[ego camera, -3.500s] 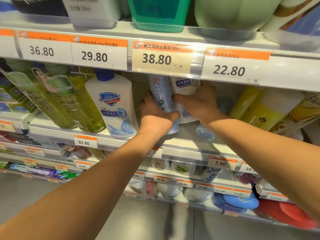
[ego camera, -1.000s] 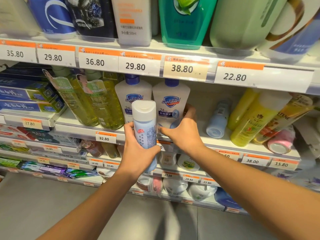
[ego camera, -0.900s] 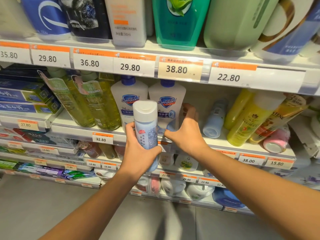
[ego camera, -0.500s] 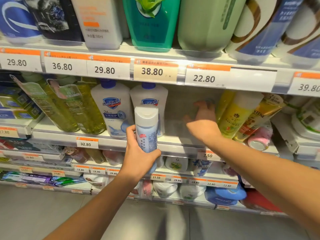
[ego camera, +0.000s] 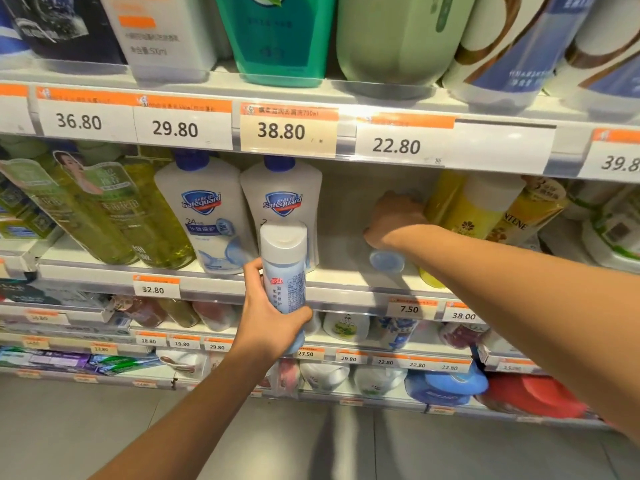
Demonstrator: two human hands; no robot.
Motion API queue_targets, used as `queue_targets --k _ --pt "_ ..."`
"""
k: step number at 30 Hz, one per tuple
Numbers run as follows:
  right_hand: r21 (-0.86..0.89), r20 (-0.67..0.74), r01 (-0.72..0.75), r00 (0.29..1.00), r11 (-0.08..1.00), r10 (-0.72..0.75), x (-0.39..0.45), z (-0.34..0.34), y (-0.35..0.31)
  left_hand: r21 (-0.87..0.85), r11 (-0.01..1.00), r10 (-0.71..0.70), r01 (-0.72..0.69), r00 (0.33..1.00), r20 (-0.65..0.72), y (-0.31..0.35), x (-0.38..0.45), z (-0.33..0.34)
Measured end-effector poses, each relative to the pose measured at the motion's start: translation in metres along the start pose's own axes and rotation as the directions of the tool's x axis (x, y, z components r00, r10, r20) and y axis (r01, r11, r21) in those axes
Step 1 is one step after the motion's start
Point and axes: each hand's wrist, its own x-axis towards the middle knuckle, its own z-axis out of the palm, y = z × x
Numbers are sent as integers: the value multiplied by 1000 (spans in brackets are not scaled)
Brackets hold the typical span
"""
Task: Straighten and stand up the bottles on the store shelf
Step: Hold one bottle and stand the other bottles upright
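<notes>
My left hand (ego camera: 268,318) holds a small pale-blue bottle with a white cap (ego camera: 284,268) upright in front of the middle shelf edge (ego camera: 346,294). Two white Safeguard bottles (ego camera: 207,216) (ego camera: 284,192) stand upright side by side on that shelf. My right hand (ego camera: 394,218) reaches deep into the shelf and is closed over a second small pale-blue bottle (ego camera: 387,261), which leans with its round end toward me. Right of it, yellow bottles (ego camera: 474,209) lean to the left.
Green-yellow bottles (ego camera: 114,216) lean at the left of the middle shelf. Large bottles stand on the top shelf (ego camera: 277,36). Price tags line the shelf rails. Lower shelves hold pouches and small jars. Grey floor lies below.
My right hand left the Safeguard bottle, moved right and closed over the leaning small blue bottle. The left hand kept its bottle upright in front of the shelf. The view shifted rightward.
</notes>
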Motion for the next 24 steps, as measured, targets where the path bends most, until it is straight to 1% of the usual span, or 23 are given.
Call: queue_targets --k 3,5,7,9,11,15,17,19,21,22,24 --pt "-106 -11 -29 1000 994 27 6 3 -1 -3 1000 3 -3 1000 14 1 0 0" --pt "-102 2 -61 998 993 61 8 6 -5 -10 1000 5 -5 1000 22 1 0 0" --pt "-28 2 -112 994 993 112 8 7 -8 -20 1000 3 -2 999 34 2 -1 -1" --pt "41 -3 -131 991 991 131 7 7 -10 -25 1000 5 -4 999 43 2 -1 -2" --pt "106 34 -103 994 989 100 3 4 -9 -30 1000 10 -9 999 47 2 -2 -3" --pt "305 181 -70 983 950 15 -9 -4 -10 -39 999 15 -14 999 44 4 -2 -5" --pt "344 246 -78 969 936 -10 -15 -6 -14 -33 999 19 -18 999 41 2 -2 -5" --pt "362 264 -95 964 927 -4 -14 -5 -18 -30 999 24 -23 999 42 1 -1 -6" --pt "474 268 -142 963 869 12 -11 0 -20 -31 999 20 -18 999 44 0 0 -6" --pt "553 278 -184 960 813 28 -10 3 -19 -31 999 18 -17 999 46 0 0 -6" --pt "689 324 -294 943 662 82 -10 8 -17 -34 999 18 -16 999 48 0 0 -7"
